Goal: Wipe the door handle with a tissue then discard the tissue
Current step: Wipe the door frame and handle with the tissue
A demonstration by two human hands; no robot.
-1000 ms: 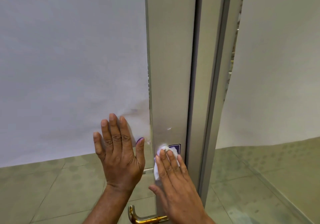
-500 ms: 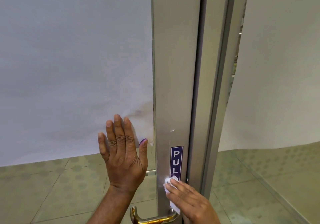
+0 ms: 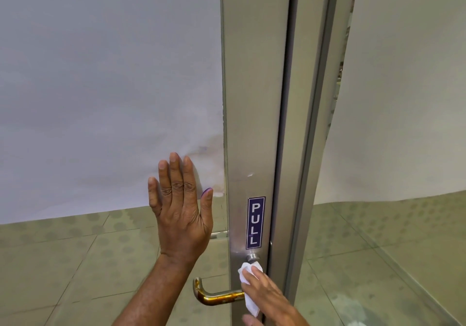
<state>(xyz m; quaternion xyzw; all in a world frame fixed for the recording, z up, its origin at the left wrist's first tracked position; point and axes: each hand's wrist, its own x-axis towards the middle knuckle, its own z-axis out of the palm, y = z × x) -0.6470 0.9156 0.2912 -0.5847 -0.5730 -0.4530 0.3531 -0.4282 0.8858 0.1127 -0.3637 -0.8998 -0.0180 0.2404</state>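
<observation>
Two hands work at the door: the left hand [image 3: 180,209] lies flat, fingers spread, on the glass, while the right hand [image 3: 268,298] presses a tissue [image 3: 248,293] on the frame where the handle [image 3: 214,296] joins.

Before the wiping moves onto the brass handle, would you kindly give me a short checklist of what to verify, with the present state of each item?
1. Tissue held under the right hand: ok.
2. Tissue on the door handle: not ok; it touches only the end at the door frame.
3. Left hand flat on the glass panel, clear of the handle: ok.
4. Handle's length unobstructed: ok.
5. Tissue clean enough: cannot tell.
6. Bin within reach: cannot tell; none in view.
</observation>
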